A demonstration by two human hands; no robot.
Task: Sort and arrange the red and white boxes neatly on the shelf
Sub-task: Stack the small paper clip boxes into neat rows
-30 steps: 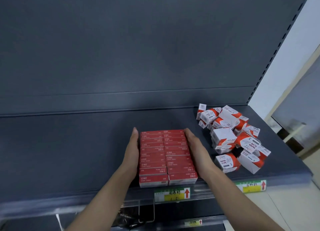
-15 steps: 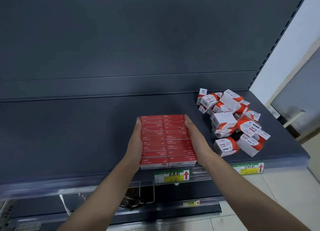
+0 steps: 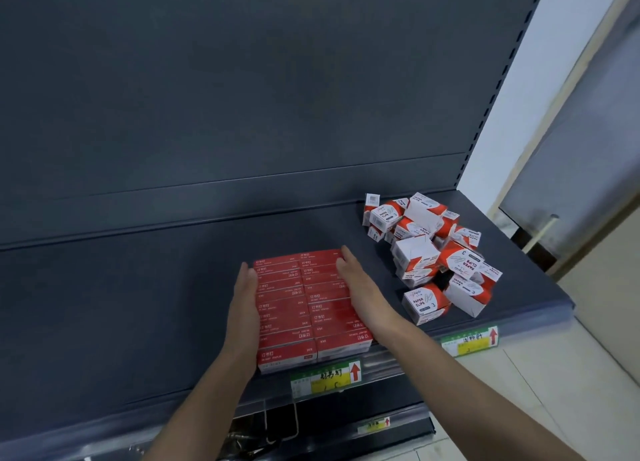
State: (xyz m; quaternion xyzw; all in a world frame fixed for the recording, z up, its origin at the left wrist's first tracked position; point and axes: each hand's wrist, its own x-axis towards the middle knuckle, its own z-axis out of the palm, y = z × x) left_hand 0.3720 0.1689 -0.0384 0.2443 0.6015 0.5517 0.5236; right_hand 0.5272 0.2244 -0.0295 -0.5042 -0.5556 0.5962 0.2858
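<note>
Red boxes (image 3: 311,308) sit packed in 2 columns at the front edge of the dark shelf (image 3: 138,304) in the head view. The left hand (image 3: 244,308) and right hand (image 3: 360,284) press its 2 sides, fingers straight, gripping nothing. Red-and-white boxes (image 3: 433,252) lie jumbled to the right, apart from the block.

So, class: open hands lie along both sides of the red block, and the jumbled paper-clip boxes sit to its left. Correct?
No. The head view shows the paper-clip boxes right of the red block, not left. The left hand and right hand do flank it.
</note>
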